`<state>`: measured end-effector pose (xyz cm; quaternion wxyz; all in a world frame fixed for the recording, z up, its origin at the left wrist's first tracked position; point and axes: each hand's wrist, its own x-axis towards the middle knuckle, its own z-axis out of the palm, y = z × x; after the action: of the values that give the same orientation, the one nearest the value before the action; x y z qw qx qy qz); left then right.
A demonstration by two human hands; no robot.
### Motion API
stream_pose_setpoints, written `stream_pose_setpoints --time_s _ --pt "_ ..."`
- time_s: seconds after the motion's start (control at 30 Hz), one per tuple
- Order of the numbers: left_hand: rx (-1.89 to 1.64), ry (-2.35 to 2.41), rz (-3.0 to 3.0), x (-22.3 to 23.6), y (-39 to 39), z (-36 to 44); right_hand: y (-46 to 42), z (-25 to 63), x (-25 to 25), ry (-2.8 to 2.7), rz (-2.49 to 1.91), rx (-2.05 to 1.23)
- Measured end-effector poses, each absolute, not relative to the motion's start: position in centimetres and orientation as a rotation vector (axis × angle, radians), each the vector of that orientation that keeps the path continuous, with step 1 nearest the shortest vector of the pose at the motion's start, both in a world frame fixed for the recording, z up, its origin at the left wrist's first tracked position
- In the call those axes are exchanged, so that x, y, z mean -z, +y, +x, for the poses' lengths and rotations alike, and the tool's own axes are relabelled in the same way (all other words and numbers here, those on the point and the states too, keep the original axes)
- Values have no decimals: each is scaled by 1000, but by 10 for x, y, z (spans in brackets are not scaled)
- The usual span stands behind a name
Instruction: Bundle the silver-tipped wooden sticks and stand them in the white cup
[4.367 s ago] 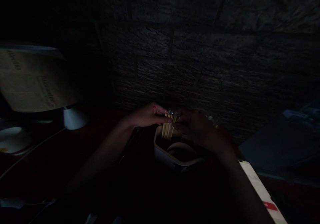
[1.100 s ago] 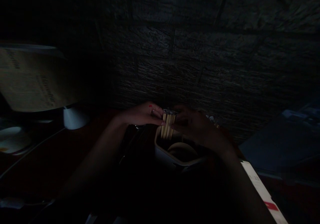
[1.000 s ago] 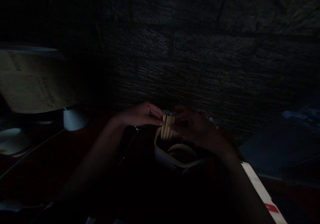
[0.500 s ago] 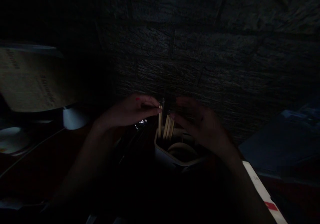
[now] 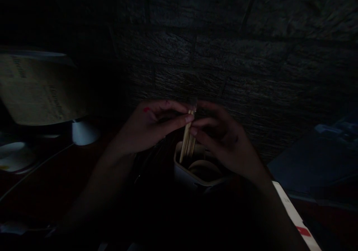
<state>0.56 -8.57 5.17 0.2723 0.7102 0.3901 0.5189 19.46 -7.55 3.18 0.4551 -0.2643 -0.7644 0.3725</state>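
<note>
In dim light, my left hand (image 5: 152,124) pinches the upper end of a pair of pale wooden chopsticks (image 5: 184,146), with clear plastic wrap (image 5: 193,103) around the top. Close beside it, my right hand (image 5: 226,139) has its thumb and fingers closed at the tops of more wooden chopsticks (image 5: 191,145). All of these stand tilted in an open pale-rimmed container (image 5: 179,168) below my hands. A round, light-coloured object (image 5: 204,165) also lies inside that container. Its far right part is hidden by my right hand.
A dark stone-textured wall (image 5: 173,46) rises behind. At the left are a lampshade-like form with printed lettering (image 5: 41,90), a white cone-shaped base (image 5: 84,132), a white dish (image 5: 13,156) and a thin cord (image 5: 39,165). A white box edge with a red patch (image 5: 293,213) lies at the right.
My hands have come together over the container. The left hand and its chopsticks have shifted right, tilting against the other chopsticks, and the right hand's fingers have closed in on them.
</note>
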Motion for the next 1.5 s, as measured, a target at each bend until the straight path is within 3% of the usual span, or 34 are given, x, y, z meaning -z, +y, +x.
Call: stream_pose_setpoints --time_s 0.13,0.3,0.7,1.5 --pt "-1411 1046 1902 -50 -82 10 -73 198 -32 -1900 -630 -909" --pt "-1173 1058 1964 -46 -70 7 -56 211 -26 -1935 -778 -888" --pt "-708 1063 1900 -6 -28 -2 -49 217 -27 -2331 -1111 -529" --pt "-617 985 1865 -5 -23 4 -45 213 -22 -2385 -1160 -565"
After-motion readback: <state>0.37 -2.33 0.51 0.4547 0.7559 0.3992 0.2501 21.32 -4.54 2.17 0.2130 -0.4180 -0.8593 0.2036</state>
